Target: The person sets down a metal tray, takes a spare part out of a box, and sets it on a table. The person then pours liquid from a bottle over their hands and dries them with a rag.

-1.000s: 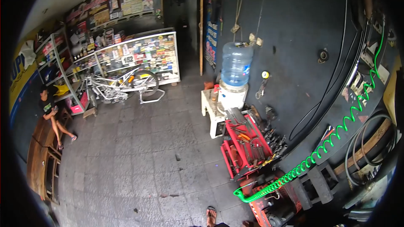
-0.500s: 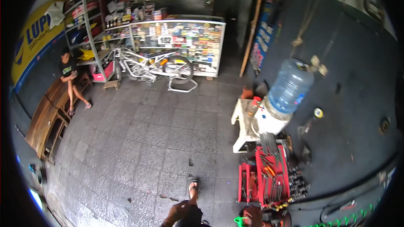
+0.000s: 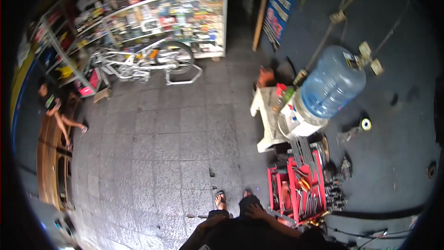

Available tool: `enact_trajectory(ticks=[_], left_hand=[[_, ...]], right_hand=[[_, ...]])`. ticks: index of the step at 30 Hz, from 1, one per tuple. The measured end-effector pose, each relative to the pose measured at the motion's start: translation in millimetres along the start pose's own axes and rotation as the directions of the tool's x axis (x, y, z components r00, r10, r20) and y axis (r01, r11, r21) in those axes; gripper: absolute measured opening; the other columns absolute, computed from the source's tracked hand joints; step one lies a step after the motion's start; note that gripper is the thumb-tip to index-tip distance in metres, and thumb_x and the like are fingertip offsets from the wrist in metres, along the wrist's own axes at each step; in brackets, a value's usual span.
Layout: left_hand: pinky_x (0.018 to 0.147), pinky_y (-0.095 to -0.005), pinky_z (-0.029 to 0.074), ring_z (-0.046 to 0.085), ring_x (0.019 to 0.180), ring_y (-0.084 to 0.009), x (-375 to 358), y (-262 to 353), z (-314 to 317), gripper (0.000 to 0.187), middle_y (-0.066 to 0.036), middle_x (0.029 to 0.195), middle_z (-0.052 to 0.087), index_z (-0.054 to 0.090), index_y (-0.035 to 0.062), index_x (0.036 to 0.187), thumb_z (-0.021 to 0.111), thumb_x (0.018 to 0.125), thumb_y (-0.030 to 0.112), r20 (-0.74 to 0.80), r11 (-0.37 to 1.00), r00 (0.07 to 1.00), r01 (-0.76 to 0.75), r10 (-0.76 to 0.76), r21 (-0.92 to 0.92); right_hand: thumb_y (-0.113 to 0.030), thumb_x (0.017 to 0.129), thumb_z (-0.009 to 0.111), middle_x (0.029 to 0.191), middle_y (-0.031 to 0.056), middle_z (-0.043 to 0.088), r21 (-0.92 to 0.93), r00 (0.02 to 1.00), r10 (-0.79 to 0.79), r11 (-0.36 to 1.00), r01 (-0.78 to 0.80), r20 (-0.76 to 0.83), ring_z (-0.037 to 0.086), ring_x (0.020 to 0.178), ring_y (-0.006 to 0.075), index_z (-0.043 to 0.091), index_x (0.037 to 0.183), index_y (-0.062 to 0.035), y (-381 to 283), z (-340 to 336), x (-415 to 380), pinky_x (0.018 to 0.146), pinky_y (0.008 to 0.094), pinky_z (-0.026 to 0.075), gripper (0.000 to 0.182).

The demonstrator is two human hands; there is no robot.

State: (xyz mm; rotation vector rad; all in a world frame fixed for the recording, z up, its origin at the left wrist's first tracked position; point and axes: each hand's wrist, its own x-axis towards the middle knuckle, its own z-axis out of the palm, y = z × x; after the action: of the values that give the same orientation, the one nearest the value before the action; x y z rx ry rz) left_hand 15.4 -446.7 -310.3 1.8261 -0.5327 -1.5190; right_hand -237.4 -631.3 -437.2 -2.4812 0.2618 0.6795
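My left hand (image 3: 213, 221) lies on my left thigh; it looks flat with nothing in it, though its fingers are indistinct. My right hand (image 3: 255, 211) rests on my right thigh, fingers spread, holding nothing. Below my dark shorts (image 3: 249, 202), both feet in sandals (image 3: 220, 199) stand on the tiled floor. Closest to my right hand is a red tool tray (image 3: 296, 206) with several wrenches (image 3: 311, 203) and orange-handled pliers (image 3: 304, 184). Neither hand touches it.
A water dispenser with a blue bottle (image 3: 333, 83) stands by a white stool (image 3: 264, 125). A stripped motorcycle (image 3: 138, 62) is before a glass display case (image 3: 225, 23). At left, a person (image 3: 53, 104) sits on a wooden bench (image 3: 48, 157). Cables (image 3: 370, 234) lie lower right.
My view has tilted down and moved forward. My right hand and second foot have come into view, with both hands now on my thighs. The seated person remains on the bench.
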Motion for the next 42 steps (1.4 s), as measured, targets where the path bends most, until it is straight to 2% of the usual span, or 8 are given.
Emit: enact_trajectory(ticks=[7, 17, 22, 23, 24, 27, 37, 42], left_hand=[[0.088, -0.0390, 0.047, 0.060, 0.103, -0.0282, 73.5, 22.7, -29.5, 0.031, -0.016, 0.109, 0.063, 0.058, 0.0035, 0.115, 0.052, 0.090, 0.021, -0.137, 0.977, 0.972, 0.173, -0.189, -0.126], [0.088, -0.0394, 0.047, 0.060, 0.102, -0.0298, 133.8, 80.7, 1.9, 0.034, -0.017, 0.110, 0.063, 0.057, 0.0045, 0.117, 0.053, 0.090, 0.025, -0.271, 0.828, 0.805, 0.415, -0.528, -0.378], [0.087, -0.0396, 0.047, 0.060, 0.102, -0.0307, 135.1, 106.8, 11.4, 0.035, -0.017, 0.111, 0.062, 0.057, 0.0050, 0.118, 0.054, 0.090, 0.026, -0.319, 0.789, 0.745, 0.432, -0.585, -0.438], [0.087, -0.0397, 0.047, 0.060, 0.101, -0.0308, 134.0, 107.9, 16.0, 0.035, -0.017, 0.111, 0.062, 0.056, 0.0051, 0.118, 0.054, 0.090, 0.026, -0.328, 0.792, 0.743, 0.430, -0.583, -0.434], [0.087, -0.0397, 0.047, 0.060, 0.101, -0.0310, 135.6, 108.7, 20.4, 0.036, -0.017, 0.111, 0.062, 0.056, 0.0052, 0.118, 0.054, 0.090, 0.027, -0.332, 0.801, 0.748, 0.428, -0.574, -0.419], [0.087, -0.0398, 0.047, 0.060, 0.101, -0.0315, 137.4, 122.8, 41.1, 0.037, -0.017, 0.111, 0.062, 0.056, 0.0055, 0.119, 0.054, 0.090, 0.028, -0.352, 0.836, 0.769, 0.417, -0.533, -0.356], [0.086, -0.0402, 0.046, 0.060, 0.100, -0.0332, 168.9, 128.0, 73.1, 0.040, -0.018, 0.113, 0.061, 0.055, 0.0065, 0.121, 0.055, 0.089, 0.031, -0.522, 0.960, 0.809, 0.184, -0.270, -0.211], [0.084, -0.0433, 0.046, 0.058, 0.102, -0.0370, 136.2, 239.6, 25.4, 0.037, -0.019, 0.111, 0.060, 0.054, 0.0059, 0.118, 0.053, 0.092, 0.031, -0.807, 0.971, 0.556, -0.001, -0.197, -0.238]], right_hand=[[-0.044, 0.089, 0.044, 0.144, 0.0162, 0.032, 0.082, 0.967, 0.254, 0.964, -0.253, 0.000, 0.026, 0.134, 0.0409, 0.042, 0.135, -0.0181, 60.0, -148.2, 64.1, 0.103, 0.0625, 0.022, 0.052], [-0.027, 0.079, 0.065, 0.125, 0.0273, 0.042, 0.582, 0.100, 0.761, 0.567, -0.583, -0.641, 0.039, 0.120, 0.0424, 0.037, 0.131, -0.0025, 302.7, -428.7, 226.7, 0.096, 0.0509, 0.039, 0.063], [-0.041, 0.081, 0.059, 0.127, 0.0219, 0.043, 0.277, 0.229, 0.361, 0.903, -0.329, -0.904, 0.044, 0.115, 0.0343, 0.037, 0.132, -0.0041, 516.4, -336.7, 280.4, 0.100, 0.0517, 0.035, 0.067], [-0.047, 0.075, 0.062, 0.104, 0.0196, 0.056, 0.191, 0.252, 0.439, 0.743, -0.641, -0.862, 0.052, 0.098, 0.0347, 0.056, 0.105, -0.0003, 557.1, -304.3, 311.5, 0.089, 0.0552, 0.041, 0.056], [-0.051, 0.069, 0.066, 0.095, 0.0199, 0.060, 0.399, 0.496, 0.605, 0.791, -0.464, -0.623, 0.054, 0.092, 0.0379, 0.061, 0.094, 0.0012, 551.8, -338.8, 293.6, 0.079, 0.0580, 0.043, 0.058], [-0.056, 0.063, 0.069, 0.095, 0.0196, 0.061, 0.205, 0.369, 0.686, 0.602, -0.772, -0.627, 0.057, 0.083, 0.0383, 0.062, 0.094, -0.0005, 549.0, -365.8, 284.7, 0.070, 0.0534, 0.046, 0.064], [-0.049, 0.065, 0.073, 0.102, 0.0212, 0.058, -0.093, 0.576, 0.335, 0.803, -0.588, -0.746, 0.055, 0.089, 0.0394, 0.056, 0.113, -0.0055, 433.9, -406.0, 277.7, 0.076, 0.0519, 0.045, 0.067], [-0.045, 0.065, 0.075, 0.105, 0.0221, 0.056, -0.204, 0.674, 0.107, 0.908, -0.366, -0.730, 0.053, 0.093, 0.0399, 0.053, 0.122, -0.0080, 346.8, -410.0, 284.4, 0.080, 0.0511, 0.044, 0.071]])
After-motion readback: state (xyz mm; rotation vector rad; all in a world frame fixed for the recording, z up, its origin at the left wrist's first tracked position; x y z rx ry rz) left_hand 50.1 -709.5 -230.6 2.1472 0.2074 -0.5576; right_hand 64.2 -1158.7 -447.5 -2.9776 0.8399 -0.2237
